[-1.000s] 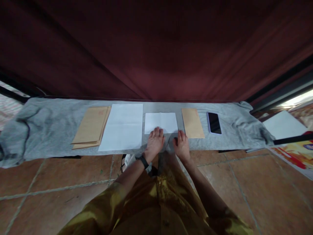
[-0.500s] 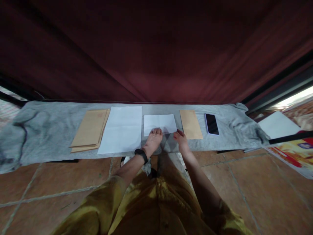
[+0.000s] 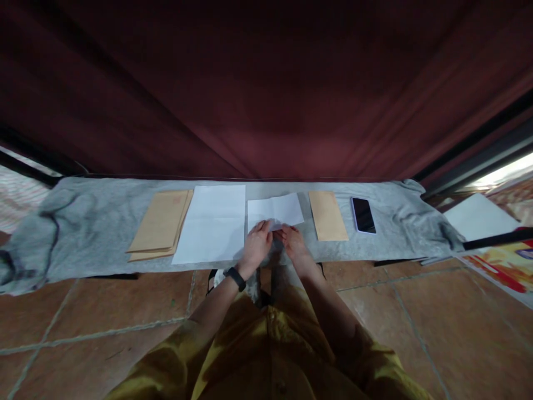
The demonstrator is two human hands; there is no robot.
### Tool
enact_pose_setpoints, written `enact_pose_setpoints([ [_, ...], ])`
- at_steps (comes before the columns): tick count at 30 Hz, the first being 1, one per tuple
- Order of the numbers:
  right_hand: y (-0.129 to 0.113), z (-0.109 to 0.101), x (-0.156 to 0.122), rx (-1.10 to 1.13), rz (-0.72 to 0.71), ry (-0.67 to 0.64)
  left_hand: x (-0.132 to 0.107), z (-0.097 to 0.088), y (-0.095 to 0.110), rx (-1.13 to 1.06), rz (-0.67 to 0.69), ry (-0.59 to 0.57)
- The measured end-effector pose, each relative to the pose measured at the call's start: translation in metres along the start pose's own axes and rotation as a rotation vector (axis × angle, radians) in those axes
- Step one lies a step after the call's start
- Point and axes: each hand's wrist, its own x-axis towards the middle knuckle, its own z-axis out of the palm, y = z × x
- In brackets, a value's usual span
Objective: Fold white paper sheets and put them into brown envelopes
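A folded sheet of white paper (image 3: 277, 208) lies in front of me, with a crease down its middle and its near edge slightly raised. My left hand (image 3: 257, 243) has its fingers closed on that near edge, left of the crease. Close beside it, my right hand (image 3: 292, 242) pinches the same edge with curled fingers. The exact grip of the fingertips is partly hidden. To the left lie larger white sheets (image 3: 212, 225), and to the right a single brown envelope (image 3: 328, 216).
A stack of brown envelopes (image 3: 158, 222) sits further left on the grey cloth (image 3: 95, 233). A phone (image 3: 363, 215) lies to the right. Behind the narrow table hangs a dark red curtain (image 3: 266, 122). A white sheet and a colourful printed box (image 3: 508, 261) stand at far right.
My right hand has moved left from the paper's right corner to its middle, beside my left hand. The paper's near edge now lifts and bends between my fingers.
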Motion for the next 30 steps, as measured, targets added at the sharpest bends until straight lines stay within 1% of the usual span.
enact_pose_setpoints([
  [1,-0.003,-0.003,0.002,0.02,0.016,0.011,-0.004,-0.002,-0.006,-0.045,-0.023,0.033],
  [4,-0.017,-0.018,0.012,0.115,0.073,0.048,-0.017,-0.007,-0.024,-0.275,-0.097,0.143],
  [7,-0.037,-0.036,0.021,0.148,0.089,0.069,-0.028,-0.01,-0.039,-0.426,-0.148,0.199],
  [8,-0.044,-0.042,0.022,0.126,0.087,0.062,-0.031,-0.011,-0.042,-0.456,-0.162,0.211],
  [10,-0.055,-0.053,0.019,0.014,0.018,-0.001,-0.035,-0.011,-0.048,-0.506,-0.189,0.232],
  [12,-0.059,-0.06,0.009,-0.113,-0.099,-0.132,-0.038,-0.011,-0.053,-0.542,-0.228,0.259],
  [14,-0.054,-0.065,-0.005,-0.24,-0.182,-0.245,-0.043,-0.009,-0.058,-0.56,-0.266,0.281],
  [16,-0.041,-0.068,-0.021,-0.35,-0.214,-0.309,-0.048,-0.007,-0.062,-0.556,-0.279,0.283],
  [18,-0.026,-0.07,-0.035,-0.416,-0.238,-0.375,-0.054,-0.006,-0.063,-0.525,-0.257,0.264],
  [20,-0.012,-0.073,-0.046,-0.455,-0.266,-0.407,-0.061,-0.006,-0.062,-0.472,-0.204,0.229],
  [23,0.001,-0.079,-0.057,-0.489,-0.285,-0.406,-0.068,-0.007,-0.059,-0.403,-0.076,0.128],
  [26,0.006,-0.083,-0.059,-0.514,-0.271,-0.358,-0.07,-0.009,-0.06,-0.362,0.044,0.027],
  [28,0.006,-0.084,-0.057,-0.531,-0.255,-0.315,-0.069,-0.01,-0.063,-0.338,0.082,0.001],
  [30,0.006,-0.084,-0.055,-0.556,-0.23,-0.278,-0.065,-0.009,-0.067,-0.32,0.101,-0.001],
])
